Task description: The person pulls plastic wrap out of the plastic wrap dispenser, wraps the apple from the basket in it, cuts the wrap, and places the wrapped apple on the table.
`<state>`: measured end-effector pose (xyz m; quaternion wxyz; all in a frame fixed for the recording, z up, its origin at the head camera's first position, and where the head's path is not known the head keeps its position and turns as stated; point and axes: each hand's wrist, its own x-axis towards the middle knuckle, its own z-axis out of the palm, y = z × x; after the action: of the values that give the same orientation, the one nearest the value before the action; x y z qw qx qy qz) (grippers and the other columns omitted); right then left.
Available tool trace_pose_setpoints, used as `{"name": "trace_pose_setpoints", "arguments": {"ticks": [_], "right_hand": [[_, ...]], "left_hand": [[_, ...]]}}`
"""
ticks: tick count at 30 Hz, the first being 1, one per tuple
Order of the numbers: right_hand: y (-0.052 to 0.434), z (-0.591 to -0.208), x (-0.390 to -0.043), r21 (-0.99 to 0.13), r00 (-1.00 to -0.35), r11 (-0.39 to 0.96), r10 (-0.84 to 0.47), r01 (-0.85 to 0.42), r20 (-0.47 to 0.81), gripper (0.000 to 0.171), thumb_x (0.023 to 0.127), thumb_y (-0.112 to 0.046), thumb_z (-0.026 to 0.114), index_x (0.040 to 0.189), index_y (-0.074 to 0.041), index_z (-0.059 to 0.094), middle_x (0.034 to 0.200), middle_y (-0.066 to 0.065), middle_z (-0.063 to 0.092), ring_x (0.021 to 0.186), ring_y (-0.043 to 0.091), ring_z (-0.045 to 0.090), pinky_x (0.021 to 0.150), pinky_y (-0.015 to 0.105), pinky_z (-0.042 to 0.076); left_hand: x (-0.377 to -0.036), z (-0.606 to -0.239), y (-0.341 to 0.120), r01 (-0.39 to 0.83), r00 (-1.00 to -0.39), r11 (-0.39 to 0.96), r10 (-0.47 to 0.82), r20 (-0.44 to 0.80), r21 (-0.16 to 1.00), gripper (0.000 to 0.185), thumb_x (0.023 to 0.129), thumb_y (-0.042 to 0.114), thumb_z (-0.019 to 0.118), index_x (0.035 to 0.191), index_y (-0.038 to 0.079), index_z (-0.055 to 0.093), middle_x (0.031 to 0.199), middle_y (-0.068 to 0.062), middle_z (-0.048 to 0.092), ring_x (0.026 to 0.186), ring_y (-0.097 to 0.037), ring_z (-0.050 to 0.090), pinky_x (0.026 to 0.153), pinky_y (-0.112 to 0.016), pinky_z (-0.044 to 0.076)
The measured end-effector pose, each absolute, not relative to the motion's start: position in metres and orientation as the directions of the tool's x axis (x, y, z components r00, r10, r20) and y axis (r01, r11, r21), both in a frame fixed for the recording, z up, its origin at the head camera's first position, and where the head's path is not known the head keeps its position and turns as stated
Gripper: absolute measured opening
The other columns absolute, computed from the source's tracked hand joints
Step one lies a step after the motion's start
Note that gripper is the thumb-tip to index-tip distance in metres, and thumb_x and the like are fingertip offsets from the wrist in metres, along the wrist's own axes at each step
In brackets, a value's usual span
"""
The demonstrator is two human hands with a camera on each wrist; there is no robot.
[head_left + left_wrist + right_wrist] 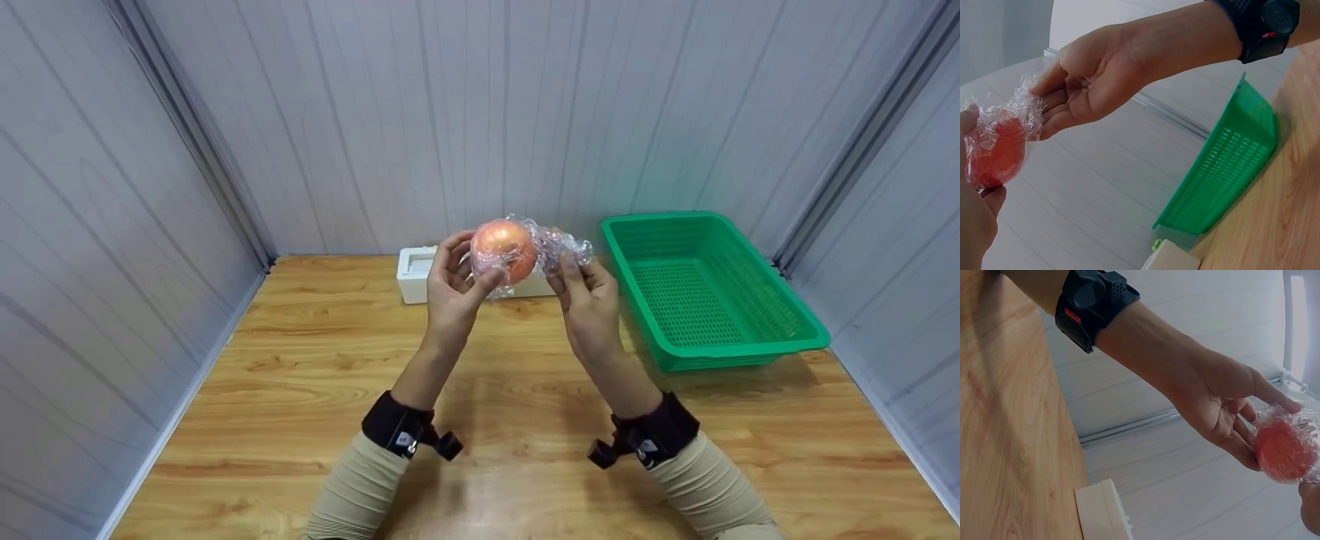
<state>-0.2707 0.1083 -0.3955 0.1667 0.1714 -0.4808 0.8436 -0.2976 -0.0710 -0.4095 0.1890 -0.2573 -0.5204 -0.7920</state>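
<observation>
A round orange-red fruit (502, 247) wrapped in clear plastic film (561, 246) is held up above the wooden table (315, 390). My left hand (466, 268) grips the fruit from the left, with the thumb under it and the fingers behind. My right hand (564, 276) pinches the loose, crumpled film on the fruit's right side. In the left wrist view the right hand (1044, 107) holds the film (1026, 109) beside the fruit (995, 152). The right wrist view shows the left hand (1252, 422) cupping the fruit (1285, 451).
A green perforated plastic basket (780, 330) with nothing in it stands on the table at the right. A white box (415, 276) sits against the back wall behind the hands. Grey panel walls close in the table on three sides.
</observation>
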Motion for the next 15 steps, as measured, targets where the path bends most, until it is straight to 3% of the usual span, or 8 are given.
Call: {"name": "trace_pose_setpoints", "arguments": {"ticks": [10,15], "right_hand": [[0.098,-0.411,-0.266,-0.745,-0.766,-0.190,0.071,-0.639,0.639,0.036,0.112,-0.009,0.053,0.142,0.009,0.059,0.146,0.022,0.061,0.140,0.031,0.056,0.116,0.043,0.047],[0.096,-0.415,-0.266,-0.736,-0.738,-0.060,0.043,-0.675,0.673,0.037,0.113,-0.008,0.049,0.144,0.009,0.057,0.147,0.020,0.061,0.140,0.028,0.055,0.115,0.041,0.048]], "left_hand": [[-0.298,-0.414,-0.068,0.602,-0.775,-0.355,-0.047,0.630,0.715,0.084,0.081,0.033,0.094,0.143,0.001,0.048,0.140,-0.019,0.056,0.131,-0.035,0.060,0.108,-0.046,0.055],[-0.299,-0.417,-0.068,0.607,-0.774,-0.347,-0.052,0.631,0.715,0.080,0.083,0.027,0.093,0.143,0.001,0.047,0.141,-0.018,0.055,0.132,-0.034,0.060,0.108,-0.045,0.055]]}}
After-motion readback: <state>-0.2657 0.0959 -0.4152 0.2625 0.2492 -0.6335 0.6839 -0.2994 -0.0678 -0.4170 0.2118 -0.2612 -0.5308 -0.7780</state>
